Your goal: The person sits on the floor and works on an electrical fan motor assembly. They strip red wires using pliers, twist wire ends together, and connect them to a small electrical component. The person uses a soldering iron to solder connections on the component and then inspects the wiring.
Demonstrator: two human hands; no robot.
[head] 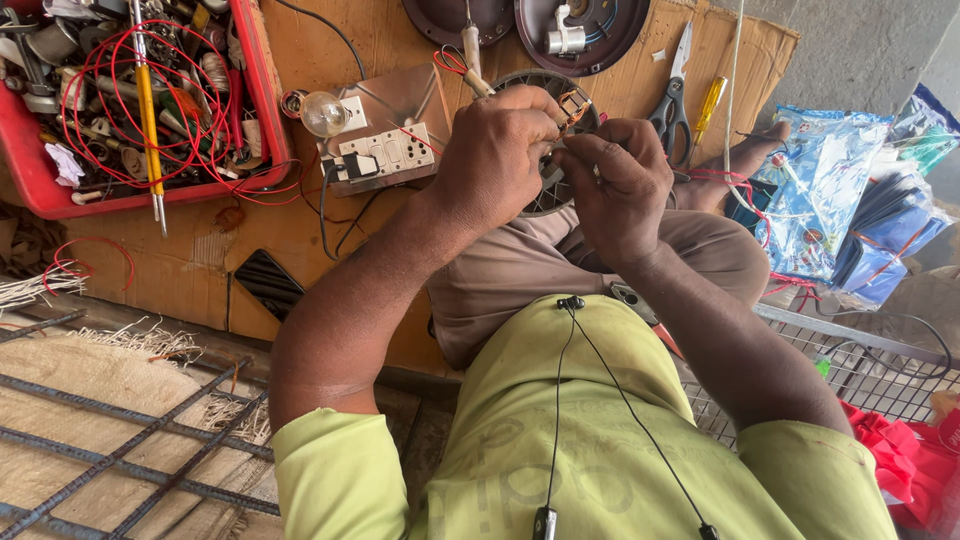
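My left hand [497, 150] and my right hand [618, 180] meet over a round dark metal motor part with a slotted rim [545, 190], which rests on my knee. My left hand's fingers pinch a small copper-coloured piece [575, 103] at the part's top edge. Right beside it, my right hand's fingers are closed on something thin, too small to make out. A screwdriver with a pale handle [470, 55] lies just beyond my left hand.
A red tray [262, 90] of red wire, tools and scrap sits at the far left on cardboard. A switchboard with a bulb [378, 140] lies beside it. Scissors [672, 90], a yellow screwdriver [708, 105], two round motor covers [580, 30] and blue packets [830, 190] lie ahead and right.
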